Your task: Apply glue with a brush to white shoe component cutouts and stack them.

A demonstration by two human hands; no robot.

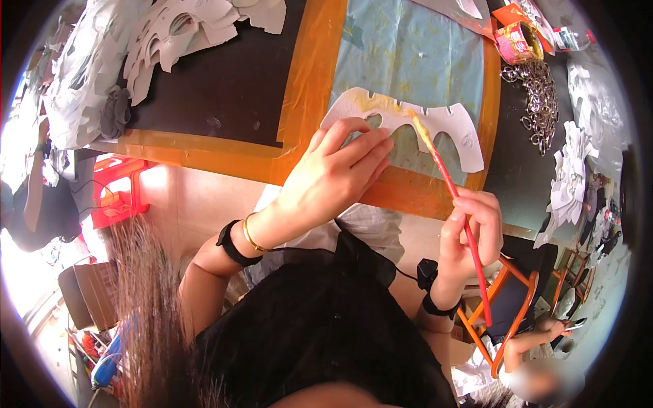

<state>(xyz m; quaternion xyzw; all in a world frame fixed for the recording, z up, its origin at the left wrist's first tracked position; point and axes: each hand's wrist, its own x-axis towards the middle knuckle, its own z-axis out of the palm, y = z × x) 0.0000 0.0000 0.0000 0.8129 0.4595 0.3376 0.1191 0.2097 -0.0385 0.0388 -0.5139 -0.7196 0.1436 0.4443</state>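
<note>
A white cut piece (454, 126) with a notched upper edge and arched cutouts lies on a blue-grey sheet (388, 61) taped to the table. My left hand (343, 163) rests over its left part, fingers bent and pressing down near the arches; what lies under the fingertips is hidden. In my right hand (473, 228) is a red-handled brush (447, 178), held slantwise between thumb and fingers. Its yellow-coated tip touches the piece near the middle of the notched edge. A yellowish wet smear (374, 103) runs along that edge to the left of the tip.
Stacked white cut pieces (180, 34) lie at the far left, with more (570, 170) at the right. A red-and-yellow open can (520, 42) stands at the back right beside a heap of metal rings (537, 102). Another person's hand (554, 328) holds a phone at lower right.
</note>
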